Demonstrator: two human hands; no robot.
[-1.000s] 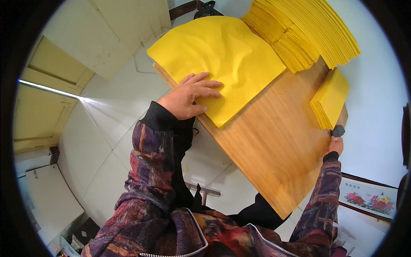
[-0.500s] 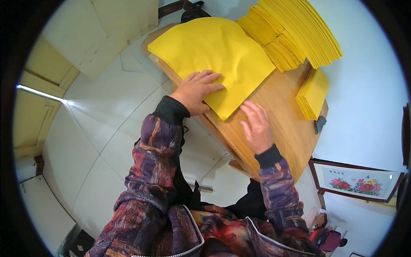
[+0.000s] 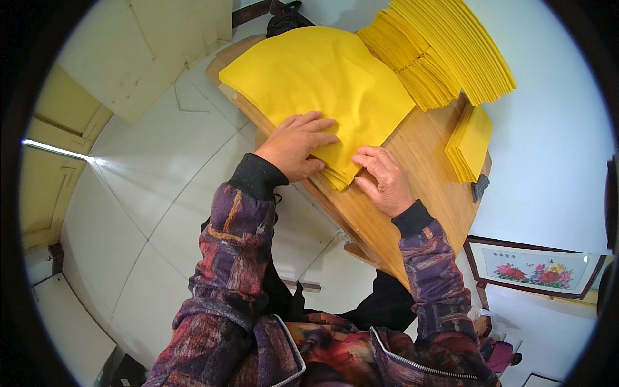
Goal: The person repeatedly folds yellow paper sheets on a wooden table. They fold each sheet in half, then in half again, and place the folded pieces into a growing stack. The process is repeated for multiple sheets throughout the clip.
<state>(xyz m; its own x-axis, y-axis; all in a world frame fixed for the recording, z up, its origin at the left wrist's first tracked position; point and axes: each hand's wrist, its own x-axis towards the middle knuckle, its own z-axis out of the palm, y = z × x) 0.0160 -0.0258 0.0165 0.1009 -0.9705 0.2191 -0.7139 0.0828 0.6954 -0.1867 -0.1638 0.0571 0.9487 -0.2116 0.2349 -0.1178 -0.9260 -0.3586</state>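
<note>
Head view: left hand (image 3: 295, 148) spread open, likely pinning yellow sheets (image 3: 329, 80); right hand (image 3: 387, 182) half-curled by near corner (can't tell if pinched).

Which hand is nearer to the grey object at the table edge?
The right hand. It is left of the grey object, at a corner of the yellow sheets; the left hand is farther left, on them.

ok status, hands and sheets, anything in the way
Left hand resting on yellow sheets. Right hand at their near corner, layers slightly spread. Dark block well clear, right side.
</note>
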